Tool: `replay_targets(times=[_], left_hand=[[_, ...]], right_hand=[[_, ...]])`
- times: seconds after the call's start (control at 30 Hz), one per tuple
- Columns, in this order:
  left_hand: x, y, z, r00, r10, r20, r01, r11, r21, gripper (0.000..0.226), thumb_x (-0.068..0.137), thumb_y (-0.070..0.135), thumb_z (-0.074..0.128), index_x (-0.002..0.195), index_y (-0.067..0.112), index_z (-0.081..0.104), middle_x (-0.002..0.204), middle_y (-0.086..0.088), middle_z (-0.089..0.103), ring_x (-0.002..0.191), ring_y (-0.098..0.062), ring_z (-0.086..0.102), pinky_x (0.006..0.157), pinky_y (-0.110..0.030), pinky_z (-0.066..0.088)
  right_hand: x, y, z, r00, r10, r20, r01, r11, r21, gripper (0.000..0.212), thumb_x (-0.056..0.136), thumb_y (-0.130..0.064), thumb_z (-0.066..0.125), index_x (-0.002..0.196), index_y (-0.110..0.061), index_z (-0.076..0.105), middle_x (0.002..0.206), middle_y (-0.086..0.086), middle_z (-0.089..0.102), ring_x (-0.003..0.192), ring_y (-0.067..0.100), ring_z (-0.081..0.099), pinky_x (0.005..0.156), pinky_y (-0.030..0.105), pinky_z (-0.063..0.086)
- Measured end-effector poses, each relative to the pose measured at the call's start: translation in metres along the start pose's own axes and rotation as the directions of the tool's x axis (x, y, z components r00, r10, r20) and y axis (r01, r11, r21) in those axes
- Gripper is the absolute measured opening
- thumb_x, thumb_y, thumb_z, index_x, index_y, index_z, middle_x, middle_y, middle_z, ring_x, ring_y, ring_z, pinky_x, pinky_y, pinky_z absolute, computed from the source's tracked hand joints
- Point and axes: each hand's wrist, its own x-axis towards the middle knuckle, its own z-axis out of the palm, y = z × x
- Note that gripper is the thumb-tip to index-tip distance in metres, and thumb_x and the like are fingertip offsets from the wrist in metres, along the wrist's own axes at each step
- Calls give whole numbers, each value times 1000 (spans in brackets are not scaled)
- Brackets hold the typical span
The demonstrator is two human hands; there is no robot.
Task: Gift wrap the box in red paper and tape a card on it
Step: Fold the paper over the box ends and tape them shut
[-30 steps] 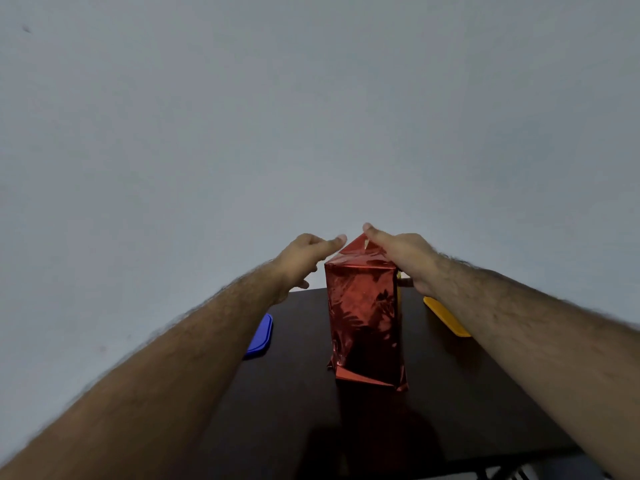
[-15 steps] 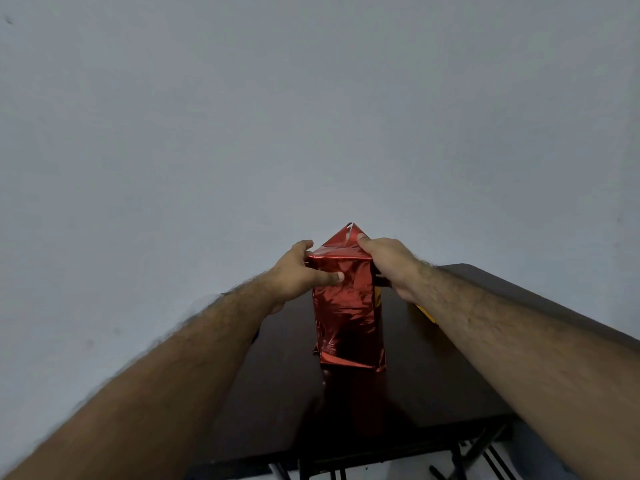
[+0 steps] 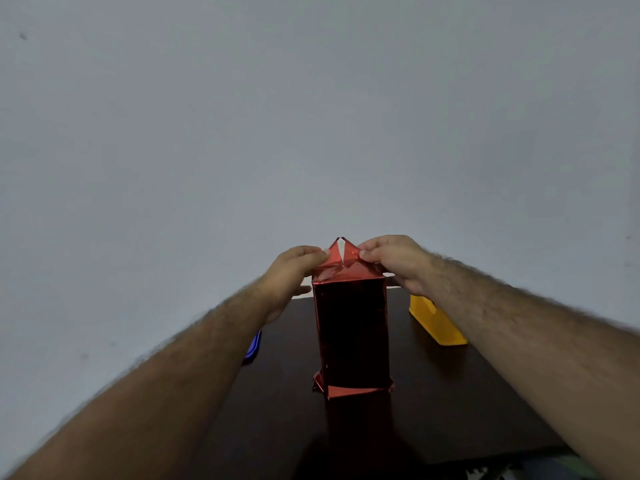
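Red metallic foil paper covers a tall rectangular box (image 3: 350, 332) standing upright near the middle of a dark wooden table (image 3: 450, 403). At its base the foil is folded into a flat flap with small points jutting out at both lower corners. At the top, the loose foil rises into a peaked triangular flap (image 3: 341, 254), with a narrow slit showing at the apex.

Both forearms, bare, extend forward from the lower corners of the view and converge on the top of the box. The left hand (image 3: 292, 271) sits against the upper left edge, wrist slightly bent, its fingers curled and pinching the left slope of the peaked flap; the thumb shows below, beside the box's left side. The right hand (image 3: 394, 259) mirrors it on the upper right edge, knuckles raised, fingertips curled inward and pinching the right slope of the same flap. The two sets of fingertips lie close together, on either side of the slit.

A flat yellow plastic piece (image 3: 436, 322) lies on the table to the right of the box, partly under the right wrist. A blue rounded object (image 3: 252, 348) shows at the table's left edge, mostly hidden by the left forearm. A plain grey wall (image 3: 311, 116) fills the background.
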Motion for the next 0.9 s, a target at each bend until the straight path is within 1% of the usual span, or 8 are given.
replay_targets(times=[0.13, 0.23, 0.37, 0.43, 0.53, 0.6, 0.73, 0.9], left_hand=[[21, 11, -9, 997, 31, -66, -28, 999, 39, 18, 94, 11, 77, 111, 10, 80, 107, -7, 82, 104, -23, 75, 101, -49, 57], [27, 17, -9, 994, 82, -71, -73, 990, 117, 20, 84, 5, 84, 102, 14, 84, 101, -9, 82, 107, -28, 76, 98, -47, 59], [27, 19, 0, 986, 135, -102, -124, 986, 112, 19, 83, -4, 84, 95, 10, 84, 85, -3, 82, 77, -7, 75, 67, -19, 56], [26, 18, 3, 978, 165, -130, -152, 983, 103, 17, 84, -6, 83, 96, 5, 83, 83, -2, 81, 70, -2, 73, 60, -13, 53], [20, 16, 5, 967, 206, -149, -194, 977, 91, 13, 86, -5, 82, 97, 2, 81, 84, -7, 81, 70, -5, 74, 62, -14, 54], [17, 14, 5, 966, 219, -135, -210, 974, 80, 12, 86, -3, 83, 96, 4, 81, 88, -10, 82, 76, -12, 77, 68, -19, 59], [10, 10, 0, 970, 239, -53, -230, 964, 133, 10, 86, 2, 86, 95, 3, 82, 89, -14, 81, 79, -17, 77, 74, -23, 61], [5, 9, -6, 965, 261, 37, -263, 943, 205, 5, 90, 3, 82, 94, 6, 82, 85, -13, 79, 77, -17, 74, 74, -25, 59]], right_hand=[[4, -5, 1, 998, -59, 9, 59, 998, -22, 26, 89, 3, 75, 103, -19, 81, 101, 4, 81, 95, 18, 76, 85, 40, 63], [1, -11, -2, 994, -110, 16, 110, 994, -21, 30, 86, 5, 77, 104, -19, 82, 100, 4, 81, 95, 16, 75, 79, 35, 61], [-10, -18, -8, 983, -175, 56, 179, 980, -81, 27, 83, -6, 86, 107, -19, 81, 102, 1, 81, 97, 13, 75, 69, 27, 55], [-16, -20, -12, 966, -228, 121, 242, 964, -108, 33, 79, -18, 93, 110, -20, 81, 103, -2, 81, 97, 9, 76, 70, 23, 58], [-23, -14, -17, 927, -264, 267, 312, 937, -156, 57, 65, -33, 100, 117, -22, 78, 113, -5, 80, 108, 10, 75, 94, 31, 60], [-24, -7, -18, 921, -267, 283, 329, 923, -198, 63, 59, -38, 100, 115, -22, 78, 110, -4, 81, 107, 12, 76, 100, 36, 59], [-22, -1, -20, 912, -354, 207, 401, 877, -266, 51, 62, -44, 97, 106, -23, 83, 103, -9, 82, 103, 6, 76, 100, 34, 59], [-24, -6, -21, 871, -409, 271, 491, 735, -468, 36, 76, -51, 89, 107, -35, 84, 105, -21, 79, 108, -5, 68, 100, 26, 52]])
